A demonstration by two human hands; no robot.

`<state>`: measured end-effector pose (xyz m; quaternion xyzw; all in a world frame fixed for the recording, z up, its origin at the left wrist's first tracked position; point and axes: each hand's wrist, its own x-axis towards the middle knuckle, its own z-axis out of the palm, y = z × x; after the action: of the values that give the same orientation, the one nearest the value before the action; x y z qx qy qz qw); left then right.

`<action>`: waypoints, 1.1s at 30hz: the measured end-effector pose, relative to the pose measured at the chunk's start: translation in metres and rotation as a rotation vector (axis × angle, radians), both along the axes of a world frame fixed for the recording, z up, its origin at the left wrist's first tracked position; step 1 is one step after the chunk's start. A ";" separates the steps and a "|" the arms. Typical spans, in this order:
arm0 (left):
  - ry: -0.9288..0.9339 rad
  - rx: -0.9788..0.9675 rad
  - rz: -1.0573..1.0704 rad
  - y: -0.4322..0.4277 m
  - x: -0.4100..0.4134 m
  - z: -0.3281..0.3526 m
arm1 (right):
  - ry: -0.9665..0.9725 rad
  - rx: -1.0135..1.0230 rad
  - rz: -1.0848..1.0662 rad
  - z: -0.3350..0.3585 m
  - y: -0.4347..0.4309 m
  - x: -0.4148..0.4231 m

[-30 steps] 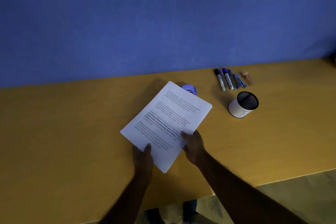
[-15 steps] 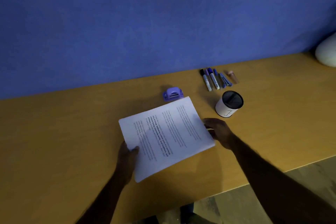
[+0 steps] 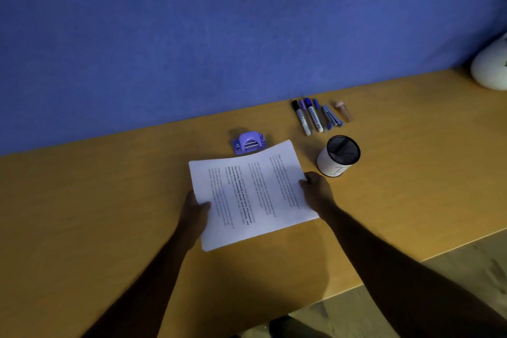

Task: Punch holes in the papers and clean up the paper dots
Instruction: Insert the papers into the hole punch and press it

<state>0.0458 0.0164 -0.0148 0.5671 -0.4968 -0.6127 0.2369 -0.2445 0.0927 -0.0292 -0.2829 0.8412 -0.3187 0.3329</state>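
1. Blue, faintly textured wall (image 3: 219, 35) rises behind a smooth yellow-brown wooden desk (image 3: 82, 214) whose near edge runs toward 4 o'clock; the light is dim.
2. Near the desk's middle, a thin stack of white printed papers (image 3: 252, 195) is turned so its lines of text run from 12 toward 6 o'clock. Its long axis runs from about 10 toward 4 o'clock, and its far long edge faces 12 o'clock.
3. At the stack's 8 o'clock side the left hand (image 3: 194, 211) pinches the short edge, thumb on top of the sheet and the other fingers hidden beneath.
4. At the 3 o'clock side the right hand (image 3: 315, 189) grips the opposite short edge with its fingers curled around it.
5. A small purple plastic hole punch (image 3: 248, 143) sits at 12 o'clock of the papers, its slot facing them and just beyond their far edge; I cannot tell whether they touch.
6. At 2 o'clock stands a cylindrical pen cup (image 3: 338, 156) with black mesh inside and a white wrap, close to the right hand but apart from it.
7. Farther toward 1 o'clock, markers and pens (image 3: 312, 116) lie side by side near the wall, with a small pinkish tube (image 3: 345, 111) beside them.
8. A rounded white object (image 3: 491, 68) sits at the far right edge.
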 end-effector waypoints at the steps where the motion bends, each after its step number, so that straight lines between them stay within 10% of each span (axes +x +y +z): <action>1: -0.041 0.011 0.002 -0.004 -0.006 -0.002 | 0.012 0.002 -0.005 -0.002 -0.003 -0.003; 33: -0.167 0.056 0.160 -0.025 -0.026 -0.015 | 0.059 -0.048 -0.023 -0.016 -0.029 -0.017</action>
<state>0.0199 -0.0091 -0.0296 0.6604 -0.4506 -0.5562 0.2269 -0.2618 0.0636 -0.0454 -0.2901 0.8460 -0.3340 0.2976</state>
